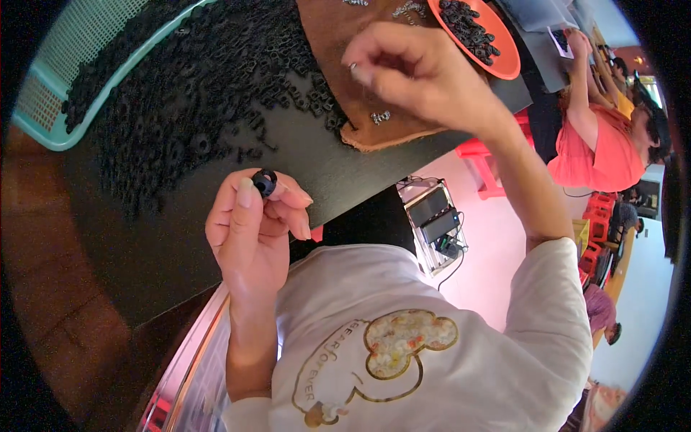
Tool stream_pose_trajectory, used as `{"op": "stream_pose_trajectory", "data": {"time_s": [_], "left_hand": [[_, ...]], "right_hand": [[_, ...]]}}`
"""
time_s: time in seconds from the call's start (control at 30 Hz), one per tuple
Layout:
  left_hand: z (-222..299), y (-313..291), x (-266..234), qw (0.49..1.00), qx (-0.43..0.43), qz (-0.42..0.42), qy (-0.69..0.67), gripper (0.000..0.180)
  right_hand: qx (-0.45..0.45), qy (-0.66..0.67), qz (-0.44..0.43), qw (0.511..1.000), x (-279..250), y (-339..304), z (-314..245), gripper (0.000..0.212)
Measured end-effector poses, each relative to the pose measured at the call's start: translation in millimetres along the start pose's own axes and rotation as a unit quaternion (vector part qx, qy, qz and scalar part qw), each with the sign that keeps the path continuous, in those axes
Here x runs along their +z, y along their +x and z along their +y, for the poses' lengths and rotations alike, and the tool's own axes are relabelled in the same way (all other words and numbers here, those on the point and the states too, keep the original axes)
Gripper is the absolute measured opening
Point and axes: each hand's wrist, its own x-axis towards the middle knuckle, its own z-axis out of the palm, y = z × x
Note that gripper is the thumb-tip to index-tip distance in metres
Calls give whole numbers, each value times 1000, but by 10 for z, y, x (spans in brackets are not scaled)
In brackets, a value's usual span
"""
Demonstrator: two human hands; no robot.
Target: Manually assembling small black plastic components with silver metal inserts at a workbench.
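Note:
My left hand (252, 237) is closed, with a small black ring-shaped plastic part (264, 183) pinched between thumb and forefinger above the dark table's near edge. Higher up to the right, my right hand (417, 75) is raised over a brown cloth (327, 36), its thumb and forefinger together on a tiny shiny metal piece (353, 66), too small to name exactly. Beneath that hand, a few small silvery metal pieces (380, 117) lie on the cloth. A broad heap of loose black plastic parts (209, 93) spreads over the table to the left.
A green plastic basket (54, 137) lies at the far left, with black parts spilling from it. An orange dish (509, 59) of black parts stands at the far right. Beside the table are a rack with dark devices (432, 216) and a red stool (489, 173). Other people sit further right.

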Motion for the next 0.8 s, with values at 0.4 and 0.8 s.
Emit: {"op": "stream_pose_trajectory", "data": {"time_s": [0.4, 0.8], "left_hand": [[-1, 17, -32, 996, -17, 25, -88, 32], [25, 35, 0, 991, -18, 34, -130, 32]], "right_hand": [[51, 353, -78, 931, 742, 71, -439, 11], [-218, 8, 46, 975, 867, 36, -344, 13]]}}
